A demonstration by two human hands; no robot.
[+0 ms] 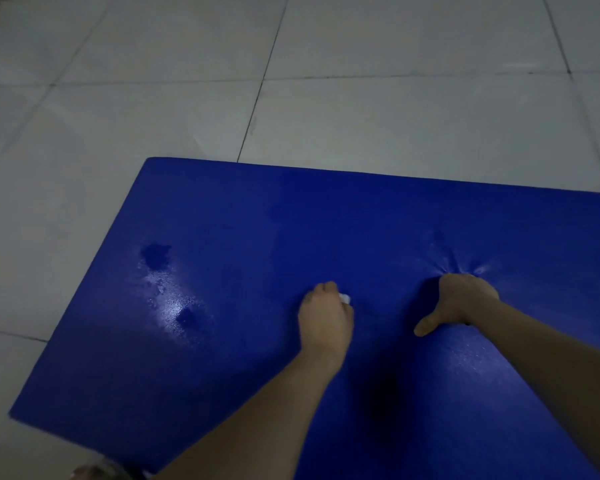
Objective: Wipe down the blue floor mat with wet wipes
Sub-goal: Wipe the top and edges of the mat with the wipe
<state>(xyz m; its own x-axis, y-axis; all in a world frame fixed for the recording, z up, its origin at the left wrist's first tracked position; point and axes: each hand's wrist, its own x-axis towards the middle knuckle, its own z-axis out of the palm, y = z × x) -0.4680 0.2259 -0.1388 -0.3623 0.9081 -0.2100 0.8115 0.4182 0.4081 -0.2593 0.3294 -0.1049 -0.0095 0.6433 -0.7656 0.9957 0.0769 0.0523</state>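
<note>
Fingers (321, 289) of the left hand (326, 317) clamp a crumpled white wet wipe (345, 298) mid-way across the blue foam floor mat (239, 220). The mat's unwiped stretch lies leftward, nearest this hand. Rightward, the right hand (461, 303) presses the mat, its fingers hidden.

You are looking down on a deep royal-blue mat (326, 220), its finely pebbled surface catching a pale, whitish sheen at the left, where two darker navy blotches (156, 254) are showing. A sliver of white wipe (345, 298) is peeking from your left hand (326, 320). Pale grey-white floor tiles (395, 116) are bordering the mat, with thin dark grout lines crossing them in a square grid.
</note>
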